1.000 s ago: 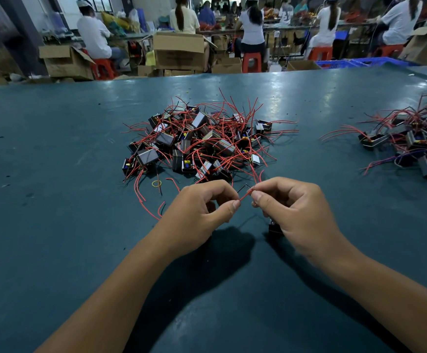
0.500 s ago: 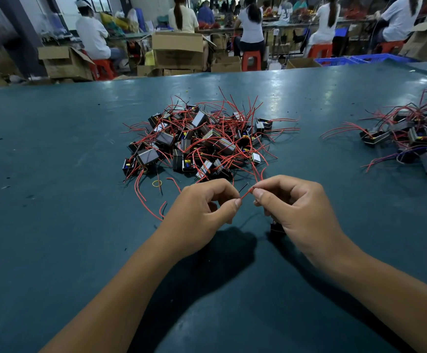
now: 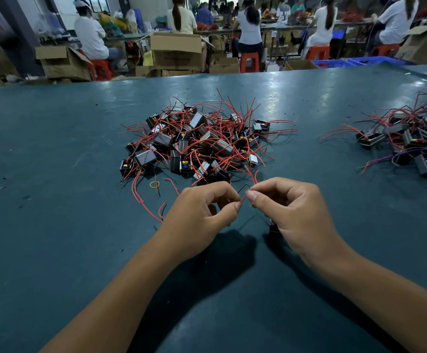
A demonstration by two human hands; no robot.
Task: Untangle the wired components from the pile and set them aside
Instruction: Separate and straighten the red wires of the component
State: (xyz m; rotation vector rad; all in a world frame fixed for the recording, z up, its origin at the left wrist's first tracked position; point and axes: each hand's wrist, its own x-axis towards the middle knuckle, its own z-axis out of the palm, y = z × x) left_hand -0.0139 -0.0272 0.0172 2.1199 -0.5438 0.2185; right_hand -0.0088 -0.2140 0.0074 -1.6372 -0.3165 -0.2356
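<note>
Both hands hover near the pile [image 3: 197,143], the left hand [image 3: 202,215] and right hand [image 3: 293,212] each pinching 1 short red wire [image 3: 243,197] that runs between their fingertips, its dark component [image 3: 273,228] half hidden beneath the right palm.

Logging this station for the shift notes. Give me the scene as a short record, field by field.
surface: teal table
main pile: tangled black components with red wires, centre
second pile: same parts, far right
left hand: pinches a red wire
right hand: pinches the same wire
under right hand: dark component, mostly hidden
loose item: yellow loop near main pile
background: seated workers, cardboard boxes
</note>
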